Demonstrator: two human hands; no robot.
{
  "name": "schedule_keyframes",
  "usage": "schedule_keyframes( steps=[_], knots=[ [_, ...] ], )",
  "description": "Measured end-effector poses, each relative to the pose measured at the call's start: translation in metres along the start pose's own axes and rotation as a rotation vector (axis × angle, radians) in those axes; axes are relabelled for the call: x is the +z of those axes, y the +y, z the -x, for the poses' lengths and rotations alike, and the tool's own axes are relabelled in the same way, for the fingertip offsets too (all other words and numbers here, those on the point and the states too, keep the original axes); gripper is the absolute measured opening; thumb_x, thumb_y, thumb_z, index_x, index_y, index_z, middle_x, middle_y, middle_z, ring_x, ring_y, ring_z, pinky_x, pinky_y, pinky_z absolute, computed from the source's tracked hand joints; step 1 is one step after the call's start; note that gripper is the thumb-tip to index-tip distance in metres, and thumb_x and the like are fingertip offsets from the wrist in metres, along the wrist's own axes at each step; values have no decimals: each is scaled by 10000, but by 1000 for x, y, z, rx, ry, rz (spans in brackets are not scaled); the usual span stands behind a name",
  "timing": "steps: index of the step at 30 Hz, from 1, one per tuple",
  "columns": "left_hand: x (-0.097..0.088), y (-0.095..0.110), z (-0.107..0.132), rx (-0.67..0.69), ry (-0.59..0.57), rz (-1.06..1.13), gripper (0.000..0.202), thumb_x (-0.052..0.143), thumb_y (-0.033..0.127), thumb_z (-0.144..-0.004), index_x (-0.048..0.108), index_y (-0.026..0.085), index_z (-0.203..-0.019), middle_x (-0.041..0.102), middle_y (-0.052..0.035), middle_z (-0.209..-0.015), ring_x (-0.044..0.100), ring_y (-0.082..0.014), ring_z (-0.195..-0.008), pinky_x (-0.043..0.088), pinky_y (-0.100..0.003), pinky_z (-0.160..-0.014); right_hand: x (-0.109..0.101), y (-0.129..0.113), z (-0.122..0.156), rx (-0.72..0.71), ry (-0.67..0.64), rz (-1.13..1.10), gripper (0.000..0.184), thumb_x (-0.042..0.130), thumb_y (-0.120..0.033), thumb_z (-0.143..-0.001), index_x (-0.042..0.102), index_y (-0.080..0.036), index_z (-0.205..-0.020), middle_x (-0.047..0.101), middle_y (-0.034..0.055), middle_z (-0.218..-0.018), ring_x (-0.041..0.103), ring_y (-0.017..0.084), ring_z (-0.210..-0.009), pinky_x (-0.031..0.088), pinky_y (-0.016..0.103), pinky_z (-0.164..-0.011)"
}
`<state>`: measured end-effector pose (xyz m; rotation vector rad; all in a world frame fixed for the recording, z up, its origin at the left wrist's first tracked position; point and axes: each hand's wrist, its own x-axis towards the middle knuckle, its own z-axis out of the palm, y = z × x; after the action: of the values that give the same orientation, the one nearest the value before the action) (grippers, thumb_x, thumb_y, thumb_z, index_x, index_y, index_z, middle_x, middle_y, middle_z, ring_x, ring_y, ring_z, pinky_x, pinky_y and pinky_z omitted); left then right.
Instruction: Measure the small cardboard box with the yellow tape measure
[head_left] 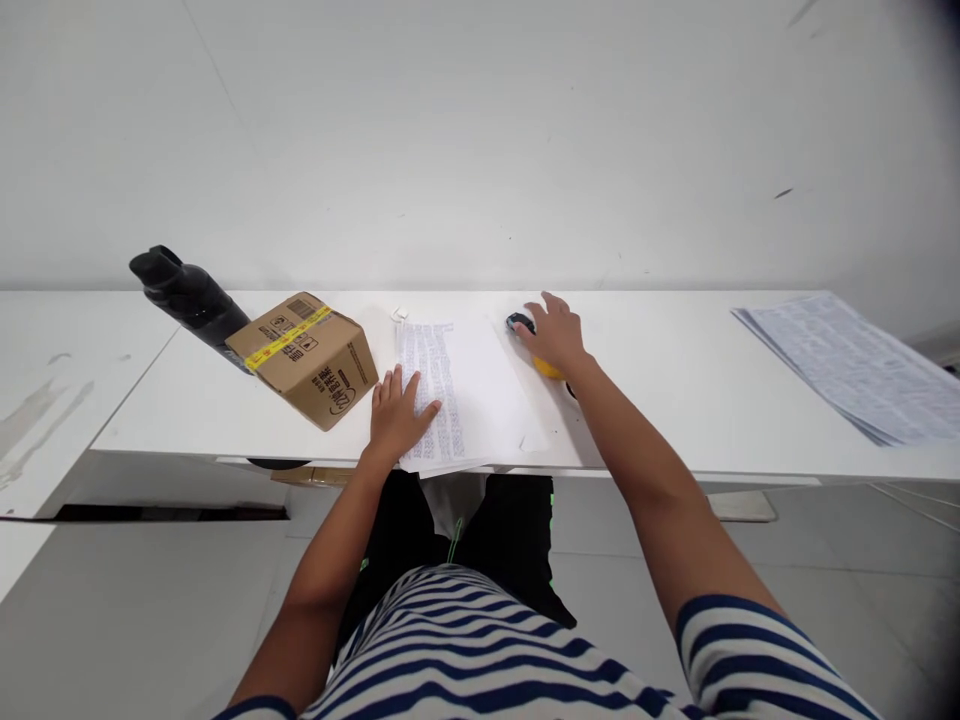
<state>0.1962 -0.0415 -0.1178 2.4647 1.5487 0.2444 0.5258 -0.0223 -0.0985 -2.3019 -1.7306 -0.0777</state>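
Note:
My left hand [397, 418] lies flat with fingers spread on the left part of a stack of white paper sheets [495, 400]. The top sheet carries columns of blue writing along its left side. My right hand [557, 335] is just past the sheets' right edge, fingers apart, over a small dark object [520, 323] beside its thumb. Under the same hand a yellow object [547, 369] shows in part. My hand and forearm cover much of both, so their kind cannot be made out.
A taped brown cardboard box [307, 355] stands left of the sheets, with a black bottle [191, 300] behind it. More written sheets [862, 370] lie at the right end of the white table [660, 400]. A white wall [480, 150] rises behind the table.

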Motion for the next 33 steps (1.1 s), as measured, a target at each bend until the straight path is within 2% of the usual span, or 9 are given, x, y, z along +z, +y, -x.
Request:
schedule_keyframes(
  steps=[4, 9, 14, 20, 22, 26, 28, 30, 33],
  knots=[
    [0, -1, 1, 6, -6, 26, 748, 356, 654, -934, 355, 207, -1534, 152, -134, -1672, 122, -313, -1549, 126, -505, -1243, -1, 3, 9, 111, 69, -82, 602, 396, -410, -940, 397, -129, -1473, 327, 202, -1588, 314, 358, -1435, 350, 527, -1074],
    [2, -3, 0, 13, 2, 45, 748, 353, 657, -932, 349, 213, -1534, 157, -120, -1673, 118, -313, -1550, 127, -508, -1245, 7, 4, 39, 245, 85, -148, 612, 396, -478, -938, 441, -132, -1440, 518, 217, -1438, 487, 377, -1287, 403, 551, -1027],
    [4, -4, -1, 15, 14, 52, 748, 377, 648, -927, 363, 200, -1527, 164, -131, -1669, 129, -325, -1547, 129, -513, -1244, 17, 2, 58, 364, 100, -224, 611, 399, -513, -926, 481, -157, -1416, 577, 191, -1379, 449, 357, -1325, 424, 516, -1025],
    [5, -4, 0, 23, 9, 66, 753, 371, 652, -927, 355, 201, -1531, 157, -127, -1672, 118, -323, -1549, 122, -514, -1244, 13, 14, 41, 383, 43, -193, 596, 401, -470, -910, 507, -131, -1390, 595, 219, -1338, 483, 375, -1275, 388, 540, -1020],
    [5, -4, 0, 22, 18, 69, 747, 386, 643, -926, 367, 198, -1525, 164, -132, -1670, 128, -326, -1547, 122, -512, -1245, 10, 15, 34, 371, 38, -156, 581, 384, -449, -920, 517, -118, -1378, 591, 222, -1345, 469, 371, -1295, 331, 566, -1064],
    [7, -4, 1, 17, 23, 83, 737, 406, 628, -928, 377, 189, -1519, 167, -141, -1667, 133, -330, -1545, 123, -517, -1244, 11, -4, 37, 209, 256, 6, 487, 335, -310, -952, 535, -129, -1357, 495, 191, -1472, 337, 341, -1420, 147, 608, -1155],
    [7, -4, 2, 19, 17, 97, 743, 407, 633, -926, 379, 185, -1518, 163, -145, -1667, 126, -330, -1546, 115, -514, -1246, 17, -21, 45, 62, 308, 17, 459, 316, -266, -962, 572, -152, -1325, 523, 175, -1448, 396, 319, -1384, 210, 559, -1145],
    [7, -5, 2, 14, 12, 109, 742, 413, 631, -924, 387, 182, -1514, 164, -148, -1667, 130, -327, -1546, 113, -507, -1248, 25, -35, 53, -21, 236, -59, 446, 327, -264, -962, 611, -170, -1292, 630, 171, -1304, 548, 306, -1222, 370, 487, -1038],
    [6, -5, 2, -7, -2, 120, 721, 422, 616, -929, 396, 186, -1507, 159, -139, -1669, 132, -313, -1547, 121, -496, -1250, 39, -39, 58, 39, 110, -274, 428, 379, -317, -936, 677, -177, -1209, 733, 135, -1016, 656, 278, -909, 485, 394, -802]
  ],
)
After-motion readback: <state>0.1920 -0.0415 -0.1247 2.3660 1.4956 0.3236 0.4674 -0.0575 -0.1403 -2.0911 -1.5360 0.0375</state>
